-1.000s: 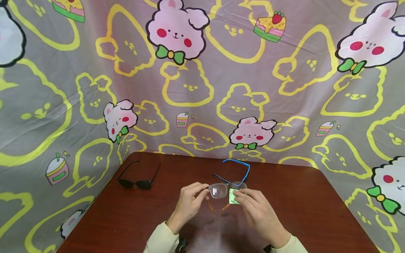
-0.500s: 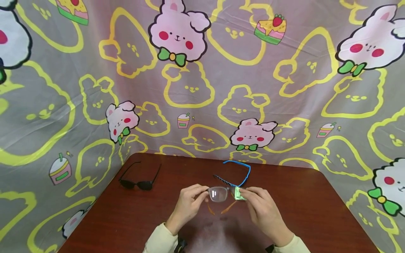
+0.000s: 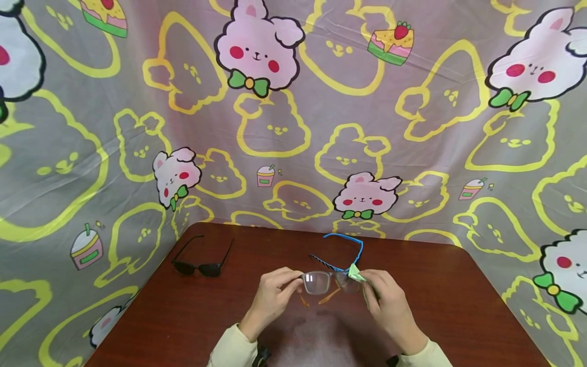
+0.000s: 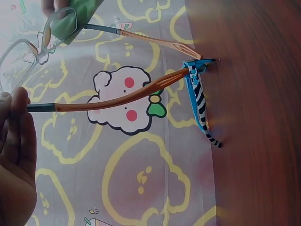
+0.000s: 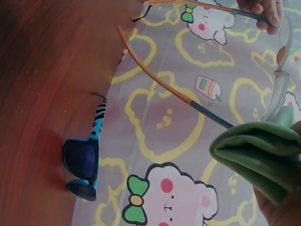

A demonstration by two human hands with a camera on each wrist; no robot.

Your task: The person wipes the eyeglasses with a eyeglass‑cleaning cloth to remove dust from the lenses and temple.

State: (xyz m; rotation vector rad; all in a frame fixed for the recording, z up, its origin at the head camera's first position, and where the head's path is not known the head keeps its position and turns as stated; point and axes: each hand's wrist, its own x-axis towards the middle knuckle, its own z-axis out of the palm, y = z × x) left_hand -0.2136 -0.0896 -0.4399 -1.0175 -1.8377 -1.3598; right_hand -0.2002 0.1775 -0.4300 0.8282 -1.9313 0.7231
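My left hand pinches a pair of clear-framed eyeglasses at the left hinge, holding them up above the table. Their orange-brown temples are unfolded and point away from the lenses. In my right hand is a folded green cleaning cloth, gripped between thumb and fingers. The cloth lies against the outer upper part of the right lens, covering the hinge there. Most of that lens shows from the head, the other lens fully.
Blue sunglasses with a striped temple lie open on the dark red table, just beyond the eyeglasses. Black sunglasses lie open at the left. A cartoon-printed cloth walls in the back and sides.
My right hand has shifted outward and turned, bringing the cloth from the right lens's inner part to its outer upper edge. The eyeglasses dipped slightly; my left hand's grip stayed.
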